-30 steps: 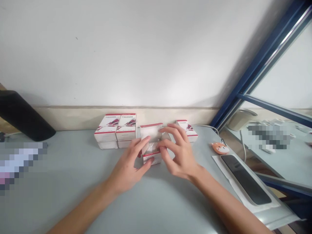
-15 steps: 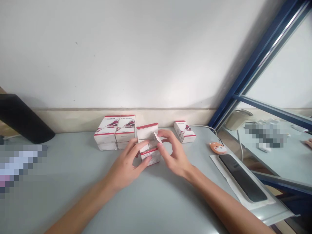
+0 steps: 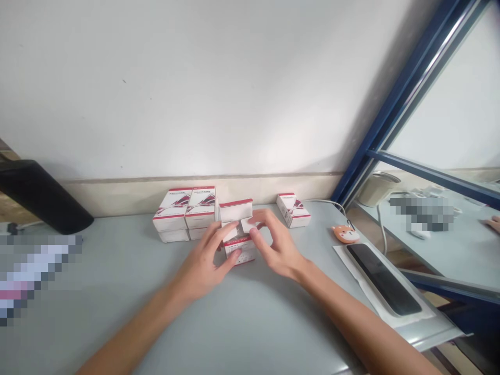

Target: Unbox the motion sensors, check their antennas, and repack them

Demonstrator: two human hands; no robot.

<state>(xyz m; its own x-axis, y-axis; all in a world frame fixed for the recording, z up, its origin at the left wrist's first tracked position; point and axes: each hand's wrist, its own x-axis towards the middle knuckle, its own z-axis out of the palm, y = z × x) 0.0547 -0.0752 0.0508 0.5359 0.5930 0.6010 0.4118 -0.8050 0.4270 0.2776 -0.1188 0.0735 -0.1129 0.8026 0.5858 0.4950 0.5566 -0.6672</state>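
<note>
Box open, contents unclear; left hand gripping it, right hand pinching side flap.

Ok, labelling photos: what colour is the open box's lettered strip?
Red strip, clearest in the head view.

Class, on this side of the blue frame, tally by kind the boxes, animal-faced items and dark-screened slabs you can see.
Mostly white, rectangular cardboard boxes: 6 (four stacked, one alone, one open box)
Orange-and-white animal-faced item: 1
Flat, rounded, dark-screened slab: 1
Total: 8
</note>
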